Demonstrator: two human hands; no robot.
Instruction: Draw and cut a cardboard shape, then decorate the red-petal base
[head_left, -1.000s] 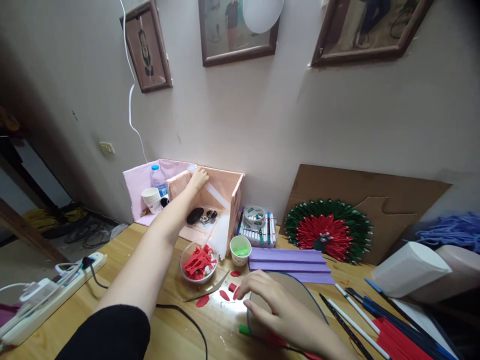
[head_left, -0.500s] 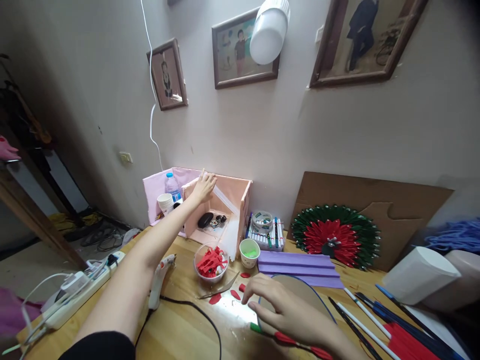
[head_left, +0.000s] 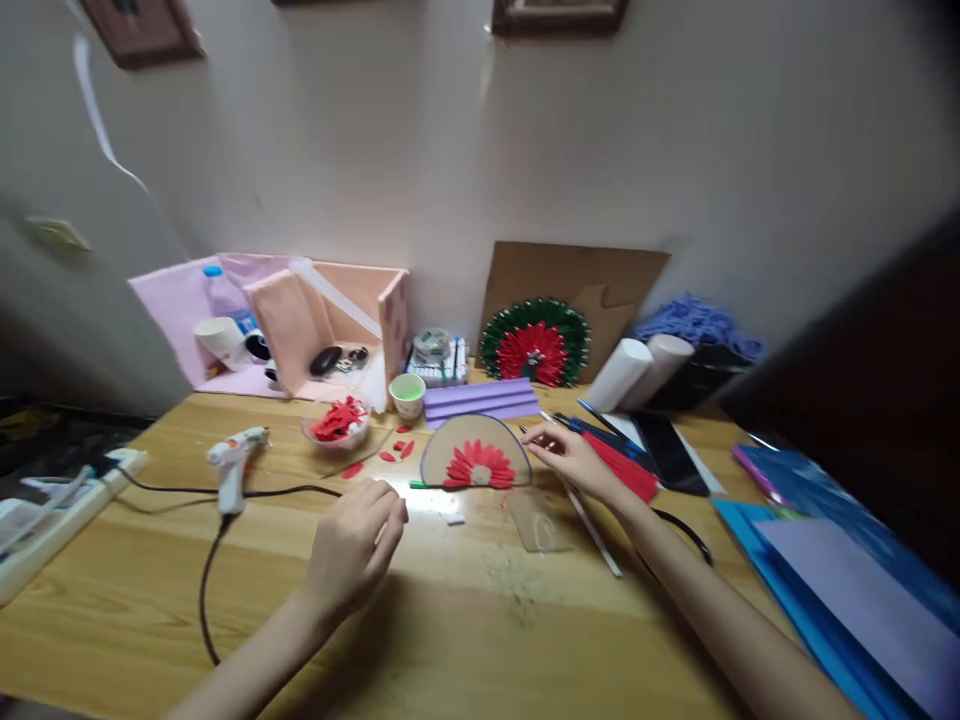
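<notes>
A half-round cardboard fan (head_left: 450, 445) with a dark blue edge lies on the table, with red petals (head_left: 480, 466) spread from a pale centre at its base. My right hand (head_left: 568, 458) hovers at the fan's right side, over thin sticks; its fingers are bent and a little apart, with nothing visible in them. In front of the fan's left end is my left hand (head_left: 356, 545), fingers curled into a loose fist, no object showing. Several loose red petals (head_left: 388, 456) lie left of the fan, near a tub of red pieces (head_left: 337, 425).
On the left are a glue gun (head_left: 234, 465) with its black cord and a power strip (head_left: 67, 520). A pink box (head_left: 285, 330), a paper cup (head_left: 407, 397) and folded purple sheets (head_left: 480, 402) stand behind. A clear plate (head_left: 538, 520) lies in front; blue folders (head_left: 795, 570) at right.
My view has swung right and down. The left hand has come off the pink box's top to the table front. My right hand has moved off the fan to its right, uncovering the red petals.
</notes>
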